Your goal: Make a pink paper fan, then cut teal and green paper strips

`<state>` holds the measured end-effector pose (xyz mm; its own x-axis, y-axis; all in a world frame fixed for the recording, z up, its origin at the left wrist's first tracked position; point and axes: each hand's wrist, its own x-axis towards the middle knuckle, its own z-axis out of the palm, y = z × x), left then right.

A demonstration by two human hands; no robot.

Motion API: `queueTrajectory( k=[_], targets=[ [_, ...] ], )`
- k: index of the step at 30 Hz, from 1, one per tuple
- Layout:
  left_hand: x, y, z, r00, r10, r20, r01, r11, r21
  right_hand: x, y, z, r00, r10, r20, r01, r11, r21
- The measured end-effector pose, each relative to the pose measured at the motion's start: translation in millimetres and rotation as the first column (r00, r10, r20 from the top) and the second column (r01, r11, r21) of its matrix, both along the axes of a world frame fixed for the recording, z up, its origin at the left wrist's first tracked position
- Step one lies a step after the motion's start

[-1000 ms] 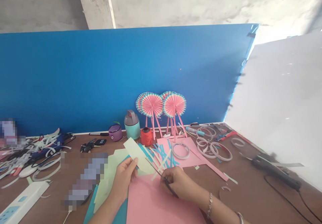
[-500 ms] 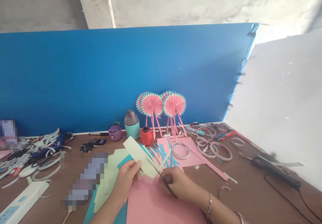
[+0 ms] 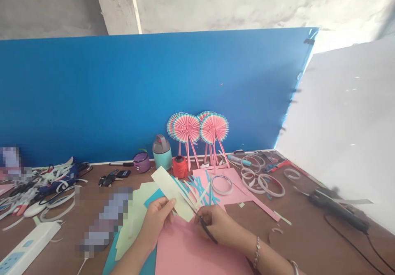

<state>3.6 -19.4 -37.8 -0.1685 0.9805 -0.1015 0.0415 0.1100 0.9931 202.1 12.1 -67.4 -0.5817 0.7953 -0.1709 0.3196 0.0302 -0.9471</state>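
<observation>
Between thumb and fingers, my left hand pinches a pale green paper strip that slants up to the left. My right hand is closed round dark-handled scissors, whose blades lie along the right edge of the strip. Beneath both hands spreads a pink paper sheet. Left of it are pale green sheets over blue paper. Thin blue strips and a few pale ones lie just beyond my right hand.
Round pink paper fans stand against the blue partition. Nearby are a turquoise flask, a red container and a purple pot. Tape rolls and a black corded tool lie right; a power strip lies left.
Almost nothing differs. The pale green strip and the scissors have shifted very slightly; both hands keep their grip in the same place.
</observation>
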Motion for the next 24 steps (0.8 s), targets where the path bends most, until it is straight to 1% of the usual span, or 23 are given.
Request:
queueTrajectory(
  k=[7, 12, 18, 24],
  targets=[
    [3.3, -1.2, -2.5, 0.999, -0.046, -0.006, 0.046, 0.999, -0.019, -3.0, -1.9, 2.5, 0.999, -0.011, -0.030, 0.011, 1.000, 0.003],
    [4.9, -1.8, -2.6, 0.999, -0.045, 0.008, 0.045, 0.999, -0.013, -3.1, -2.4, 3.2, 0.998, 0.000, -0.061, 0.000, 1.000, -0.001],
    [4.5, -2.1, -0.3, 0.999, -0.044, 0.013, 0.044, 0.999, -0.021, -3.5, -1.1, 3.6, 0.998, -0.018, -0.055, 0.017, 1.000, -0.011],
    [3.0, -2.1, -2.7, 0.999, -0.048, 0.010, 0.048, 0.999, -0.025, -3.6, -1.6, 7.2, 0.998, -0.019, -0.057, 0.018, 1.000, -0.024]
  ],
)
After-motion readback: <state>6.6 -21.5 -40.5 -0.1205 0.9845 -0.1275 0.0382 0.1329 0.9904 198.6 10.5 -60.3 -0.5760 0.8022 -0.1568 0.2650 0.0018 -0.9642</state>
